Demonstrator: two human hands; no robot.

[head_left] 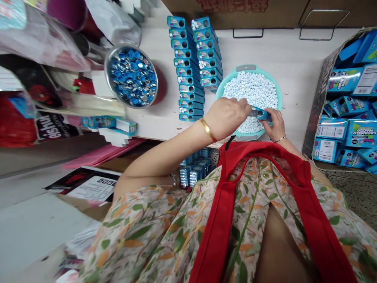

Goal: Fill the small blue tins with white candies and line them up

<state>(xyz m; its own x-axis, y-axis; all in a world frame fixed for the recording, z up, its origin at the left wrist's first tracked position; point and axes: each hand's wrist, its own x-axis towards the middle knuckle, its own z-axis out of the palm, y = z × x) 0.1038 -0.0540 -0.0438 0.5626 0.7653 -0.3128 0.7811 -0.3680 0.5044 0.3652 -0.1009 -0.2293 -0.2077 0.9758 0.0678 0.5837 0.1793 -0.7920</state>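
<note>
A turquoise basin (pixel 279 88) full of small pale-blue and white pellets (pixel 250 86) stands in front of me. Over its near part, my right hand (pixel 276 122) grips a small blue box (pixel 260 114) between thumb and fingers. My left hand (pixel 228 116), with a gold bangle at its wrist, is closed close to the other end of that box. What its fingers pinch is hidden or too small to name. To the left, two rows of blue boxes (pixel 191 96) have round dark holes in their faces, and white pellets lie on some.
A metal bowl (pixel 107 74) of blue and silver caps (pixel 134 78) stands left of the rows. A carton (pixel 315 94) at the right holds many printed blue packs (pixel 363 131). Bags (pixel 114 23) crowd the left, and a cardboard box (pixel 279 13) lines the back.
</note>
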